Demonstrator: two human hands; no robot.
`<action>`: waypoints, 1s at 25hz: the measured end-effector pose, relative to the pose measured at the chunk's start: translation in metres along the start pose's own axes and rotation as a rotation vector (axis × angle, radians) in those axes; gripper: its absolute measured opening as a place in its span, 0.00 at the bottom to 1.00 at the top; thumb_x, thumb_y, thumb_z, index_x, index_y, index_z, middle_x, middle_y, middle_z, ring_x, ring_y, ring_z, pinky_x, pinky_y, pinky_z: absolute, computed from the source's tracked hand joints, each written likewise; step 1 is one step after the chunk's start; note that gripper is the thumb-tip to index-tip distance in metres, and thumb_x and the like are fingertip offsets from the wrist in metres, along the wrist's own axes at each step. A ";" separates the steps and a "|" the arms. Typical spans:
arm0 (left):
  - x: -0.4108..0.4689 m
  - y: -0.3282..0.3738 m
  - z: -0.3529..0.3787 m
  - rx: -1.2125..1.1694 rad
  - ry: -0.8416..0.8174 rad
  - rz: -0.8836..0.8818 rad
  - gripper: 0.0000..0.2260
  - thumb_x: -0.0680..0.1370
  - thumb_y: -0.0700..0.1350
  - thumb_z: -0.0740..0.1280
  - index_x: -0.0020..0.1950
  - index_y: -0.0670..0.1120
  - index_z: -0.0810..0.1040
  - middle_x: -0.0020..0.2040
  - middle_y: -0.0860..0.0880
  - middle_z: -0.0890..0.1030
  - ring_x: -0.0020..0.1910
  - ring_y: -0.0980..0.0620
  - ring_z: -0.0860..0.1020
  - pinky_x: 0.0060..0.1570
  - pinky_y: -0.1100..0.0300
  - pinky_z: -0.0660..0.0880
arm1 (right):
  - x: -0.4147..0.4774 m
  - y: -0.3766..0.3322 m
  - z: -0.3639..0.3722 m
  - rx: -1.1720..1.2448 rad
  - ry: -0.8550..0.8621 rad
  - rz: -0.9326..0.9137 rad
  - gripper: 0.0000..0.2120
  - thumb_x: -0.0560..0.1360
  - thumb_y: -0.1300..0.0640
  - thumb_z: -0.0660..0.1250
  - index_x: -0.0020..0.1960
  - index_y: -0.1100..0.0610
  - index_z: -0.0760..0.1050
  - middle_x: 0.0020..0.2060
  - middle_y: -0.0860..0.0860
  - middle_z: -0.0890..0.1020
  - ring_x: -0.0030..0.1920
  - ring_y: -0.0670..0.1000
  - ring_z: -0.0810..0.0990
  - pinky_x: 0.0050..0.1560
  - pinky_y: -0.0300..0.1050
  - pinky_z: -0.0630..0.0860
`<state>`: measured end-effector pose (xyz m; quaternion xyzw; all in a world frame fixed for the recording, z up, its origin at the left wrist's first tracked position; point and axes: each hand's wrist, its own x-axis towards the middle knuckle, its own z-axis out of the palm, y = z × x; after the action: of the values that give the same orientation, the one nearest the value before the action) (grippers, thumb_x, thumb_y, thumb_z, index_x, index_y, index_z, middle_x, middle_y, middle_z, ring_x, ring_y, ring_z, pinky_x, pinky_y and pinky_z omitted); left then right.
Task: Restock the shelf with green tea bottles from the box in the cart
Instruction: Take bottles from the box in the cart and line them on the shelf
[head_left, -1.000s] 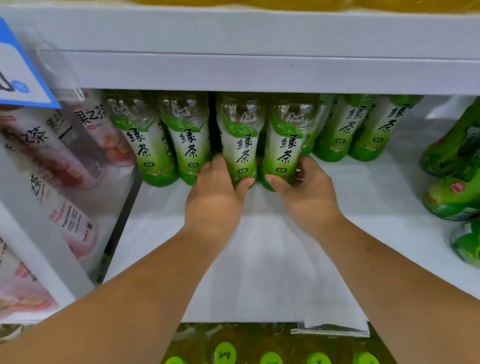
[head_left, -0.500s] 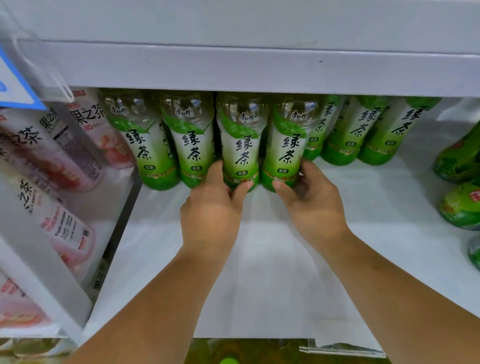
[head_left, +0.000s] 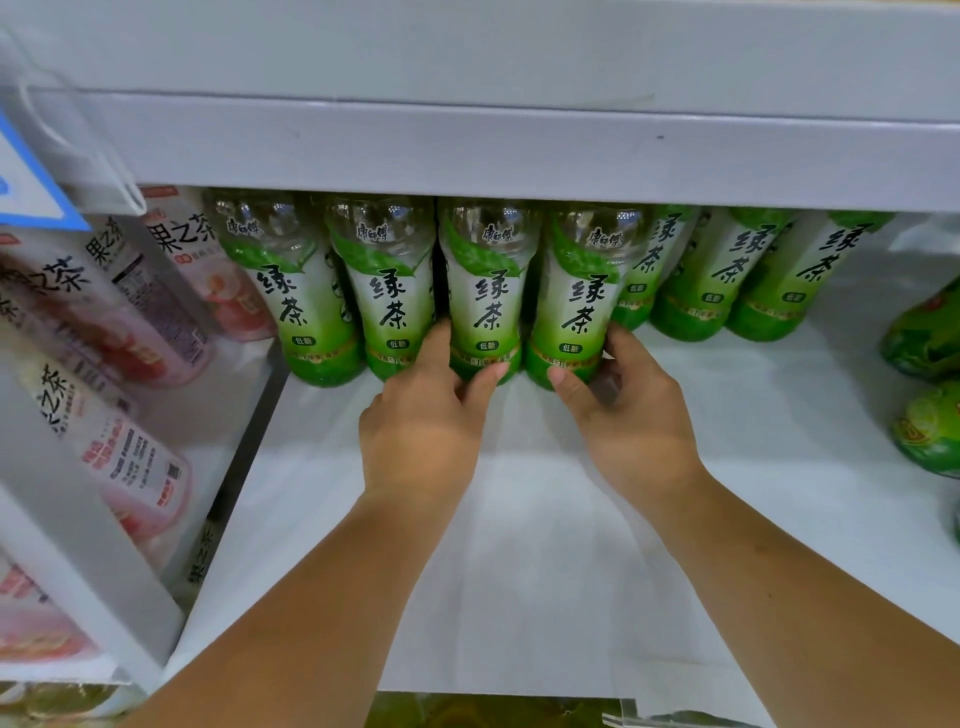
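Note:
Several green tea bottles with green-and-white labels stand in a row at the back of the white shelf. My left hand grips the base of one green tea bottle, thumb on its right side. My right hand grips the base of the neighbouring green tea bottle, fingers wrapped behind it. Both bottles stand upright on the shelf, touching each other. Two more green tea bottles stand to the left, and several stand farther back to the right. The box and cart are out of view.
Pink-labelled tea bottles fill the section left of a white divider. Other green bottles lie at the right edge. The shelf above hangs low over the bottle tops. The shelf front is bare white.
Both hands have pushed the two bottles a little farther back into the row. The camera has moved closer and dipped slightly.

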<state>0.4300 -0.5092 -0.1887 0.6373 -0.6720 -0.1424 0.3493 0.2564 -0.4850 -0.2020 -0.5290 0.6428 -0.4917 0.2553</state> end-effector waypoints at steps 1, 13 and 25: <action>0.000 -0.001 0.000 -0.016 0.014 0.001 0.20 0.76 0.64 0.67 0.64 0.57 0.74 0.31 0.58 0.76 0.37 0.51 0.79 0.37 0.54 0.75 | 0.000 0.000 0.000 -0.008 -0.003 0.001 0.18 0.74 0.48 0.73 0.62 0.39 0.73 0.50 0.32 0.83 0.52 0.35 0.81 0.54 0.39 0.76; 0.004 -0.006 0.001 -0.051 -0.030 -0.014 0.21 0.76 0.64 0.67 0.66 0.60 0.71 0.36 0.60 0.78 0.38 0.57 0.76 0.34 0.59 0.67 | -0.003 -0.007 0.001 -0.043 -0.007 0.032 0.19 0.75 0.49 0.72 0.62 0.36 0.72 0.51 0.29 0.82 0.53 0.33 0.80 0.55 0.37 0.75; -0.008 0.010 -0.028 -0.478 -0.301 -0.309 0.08 0.76 0.55 0.69 0.49 0.57 0.70 0.43 0.61 0.80 0.44 0.58 0.78 0.39 0.69 0.71 | -0.011 -0.042 -0.005 -0.063 -0.066 0.360 0.19 0.76 0.47 0.69 0.66 0.47 0.72 0.56 0.44 0.81 0.56 0.49 0.80 0.56 0.49 0.77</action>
<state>0.4398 -0.4927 -0.1650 0.6036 -0.5589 -0.4401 0.3600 0.2737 -0.4712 -0.1644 -0.4290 0.7334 -0.4000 0.3436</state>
